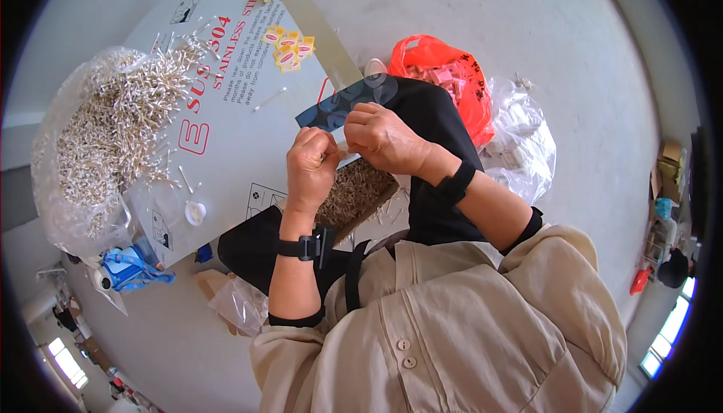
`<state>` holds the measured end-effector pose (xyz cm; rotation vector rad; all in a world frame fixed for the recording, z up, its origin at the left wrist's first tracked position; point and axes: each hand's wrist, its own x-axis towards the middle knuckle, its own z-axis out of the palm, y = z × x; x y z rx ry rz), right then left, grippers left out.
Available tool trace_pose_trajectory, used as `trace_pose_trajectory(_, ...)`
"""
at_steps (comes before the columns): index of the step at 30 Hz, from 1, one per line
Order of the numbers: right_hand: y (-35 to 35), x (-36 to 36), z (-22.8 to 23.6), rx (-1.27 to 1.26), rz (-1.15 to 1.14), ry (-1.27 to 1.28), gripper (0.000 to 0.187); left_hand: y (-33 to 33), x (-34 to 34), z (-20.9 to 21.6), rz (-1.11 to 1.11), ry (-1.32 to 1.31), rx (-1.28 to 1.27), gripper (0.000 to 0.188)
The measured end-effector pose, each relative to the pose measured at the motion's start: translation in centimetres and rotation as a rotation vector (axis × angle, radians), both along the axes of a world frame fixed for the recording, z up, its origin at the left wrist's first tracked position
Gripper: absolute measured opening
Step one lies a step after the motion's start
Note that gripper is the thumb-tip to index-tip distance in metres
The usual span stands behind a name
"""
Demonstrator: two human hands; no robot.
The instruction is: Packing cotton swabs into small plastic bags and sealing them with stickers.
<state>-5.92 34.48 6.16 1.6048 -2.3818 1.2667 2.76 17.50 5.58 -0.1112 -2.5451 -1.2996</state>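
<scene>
The grey surface (241, 149) spreads to the person's left and ahead, carrying a clear bag (51, 149) of loose swabs (124, 127). An open box (370, 213) of thin brownish sticks (354, 191) lies at the lap, just bodyward of the hands; its visible wall slants from lower left to upper right, the far end hidden. The right hand (385, 140) is curled and pinching; the left hand (310, 176), nearer the box, is also closed at the fingertips. Between both sits a small pale piece (343, 149), apparently gripped from each side, running roughly left to right; where it points, I cannot tell.
</scene>
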Motion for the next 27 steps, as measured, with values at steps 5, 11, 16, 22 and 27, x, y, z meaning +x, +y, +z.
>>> trace_pose_trajectory(5, -0.2, 0.5, 0.3, 0.043, -0.022, 0.149, 0.017, 1.1, 0.2, 1.0, 0.032, 0.207, -0.113, 0.021)
trace_pose_trajectory(11, -1.0, -0.2, -1.1, 0.037, -0.039, 0.04, 0.017, 0.2, -0.3, -0.2, 0.052, 0.006, -0.014, 0.027)
trace_pose_trajectory(16, -0.8, -0.5, -1.2, -0.043, -0.03, -0.107, 0.019, 0.0, -0.4, 0.1, 0.092, 0.004, -0.05, 0.026)
trace_pose_trajectory(22, -1.3, -1.3, -1.2, -0.059, -0.044, -0.076, 0.018, -0.2, -0.8, -0.3, 0.114, 0.122, -0.124, 0.023)
trace_pose_trajectory(27, -1.6, -1.6, -1.2, -0.024, -0.036, -0.144, 0.013, -0.7, -1.3, 0.0, 0.191, -0.215, 0.093, 0.022)
